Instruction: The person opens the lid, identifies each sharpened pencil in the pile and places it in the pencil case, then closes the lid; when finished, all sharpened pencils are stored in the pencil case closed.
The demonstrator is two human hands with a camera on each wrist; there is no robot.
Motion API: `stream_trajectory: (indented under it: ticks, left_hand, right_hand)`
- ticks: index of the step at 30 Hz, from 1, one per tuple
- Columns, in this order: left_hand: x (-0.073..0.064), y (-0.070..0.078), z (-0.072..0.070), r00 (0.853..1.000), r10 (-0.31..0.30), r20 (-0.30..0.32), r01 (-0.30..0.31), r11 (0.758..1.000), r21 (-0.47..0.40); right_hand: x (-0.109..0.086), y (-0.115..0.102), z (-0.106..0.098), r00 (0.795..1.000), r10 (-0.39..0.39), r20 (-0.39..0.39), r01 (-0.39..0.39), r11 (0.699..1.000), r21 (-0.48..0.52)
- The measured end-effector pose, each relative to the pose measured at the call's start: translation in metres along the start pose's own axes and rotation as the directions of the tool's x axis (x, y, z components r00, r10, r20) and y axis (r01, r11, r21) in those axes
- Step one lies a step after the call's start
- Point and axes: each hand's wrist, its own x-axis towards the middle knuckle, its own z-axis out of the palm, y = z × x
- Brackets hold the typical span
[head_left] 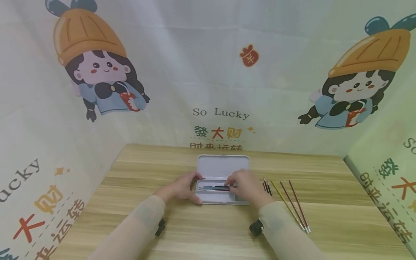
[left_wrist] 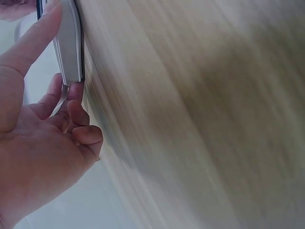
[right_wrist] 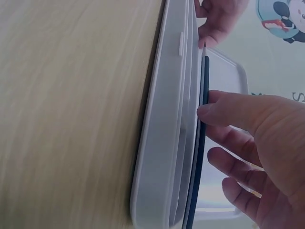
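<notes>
A white pencil case [head_left: 214, 199] lies on the table with its lid [head_left: 223, 165] raised at the back. Several pencils [head_left: 211, 189] lie lengthwise inside it. My left hand [head_left: 182, 186] holds the left end of the case, thumb at the front corner and fingers round the back. In the left wrist view, the thumb and fingers sit on either side of the case's end. Over the case's right half, my right hand [head_left: 244, 183] pinches a dark pencil [right_wrist: 197, 157] between thumb and fingers. That pencil runs along the case in the right wrist view, its tip toward the left hand.
Right of the case lie a yellow pencil [head_left: 285, 200], two red pencils [head_left: 293, 203] with light-coloured ends, and several dark pencils [head_left: 267, 186] partly behind the right hand. A printed cloth [head_left: 169, 72] stands around the wooden table [head_left: 201, 231] at the back and sides.
</notes>
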Motion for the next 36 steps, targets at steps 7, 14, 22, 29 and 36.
stream_trajectory:
  ticks: [7,14,22,29,36]
  left_hand:
    - [0.000,-0.001,0.000,1.000,0.001,0.000,-0.001,1.000,-0.008]
    - [0.000,-0.004,-0.003,1.000,0.001,-0.009,-0.001,1.000,0.000]
    - [0.001,-0.002,-0.003,1.000,0.020,-0.001,-0.020,1.000,0.013]
    - [0.001,-0.003,-0.001,1.000,0.029,0.004,-0.029,1.000,0.000]
    - [0.001,-0.003,-0.001,1.000,0.027,0.006,-0.027,1.000,0.009]
  right_hand:
    - [0.012,-0.011,-0.001,0.999,-0.028,0.025,0.028,1.000,-0.001]
    - [0.029,-0.020,0.000,0.996,-0.052,0.076,0.052,0.999,-0.001]
    - [0.034,-0.022,0.005,0.993,-0.050,0.108,0.045,0.998,0.046]
    - [0.030,-0.021,0.010,0.993,-0.049,0.105,0.041,0.996,0.074]
    - [0.018,-0.018,0.009,0.999,-0.036,0.031,0.032,0.993,0.113]
